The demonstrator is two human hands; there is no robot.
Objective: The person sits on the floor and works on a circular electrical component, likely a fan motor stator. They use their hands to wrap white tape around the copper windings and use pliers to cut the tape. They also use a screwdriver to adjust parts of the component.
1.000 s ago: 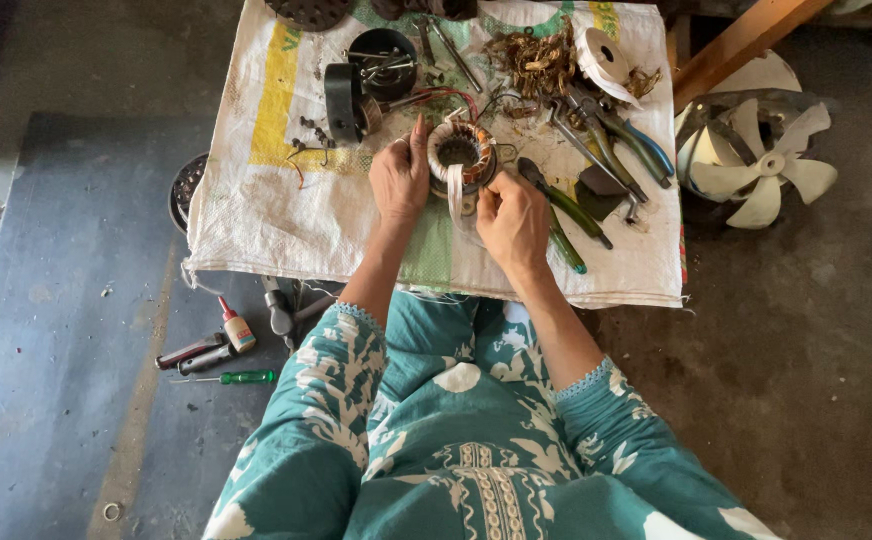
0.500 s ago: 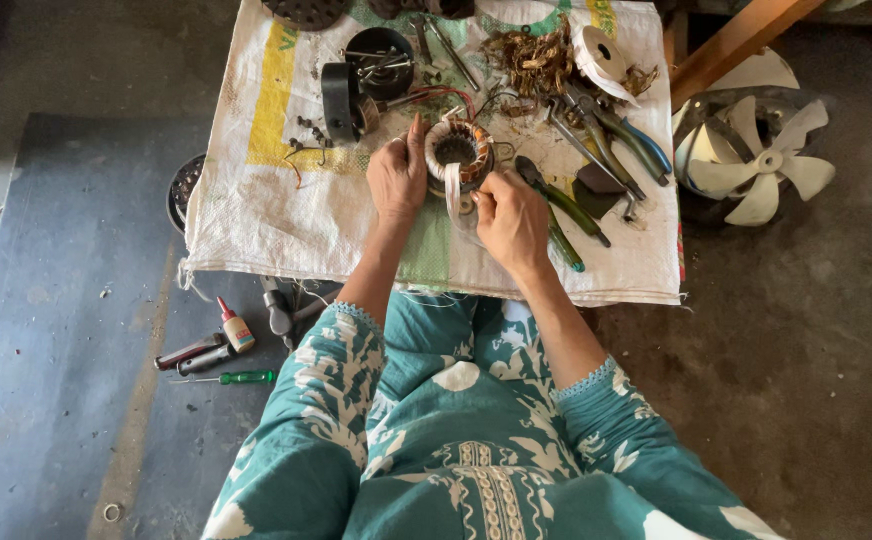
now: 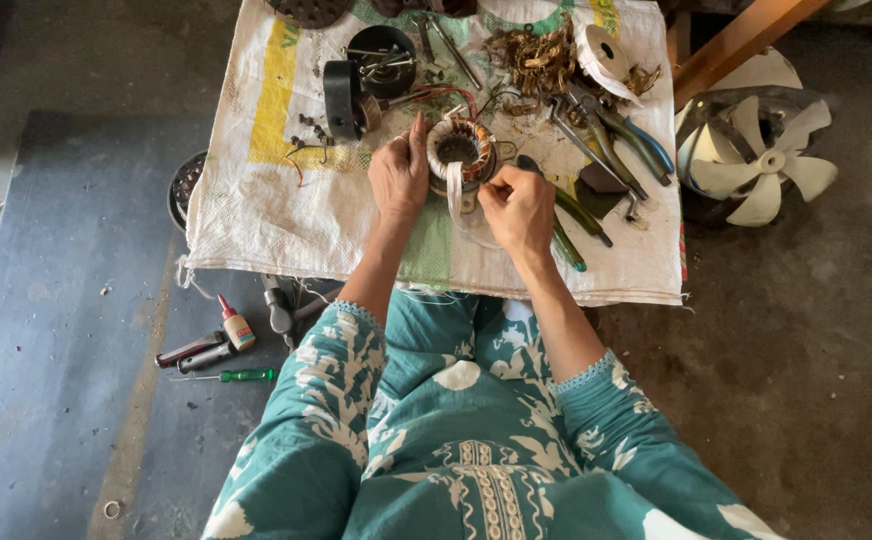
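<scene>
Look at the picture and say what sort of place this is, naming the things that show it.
Probably a small repair workshop for fans or motors, set up on the floor. Both hands work on a wound motor stator over a woven sack, beside pliers, and a fan blade lies nearby.
</scene>
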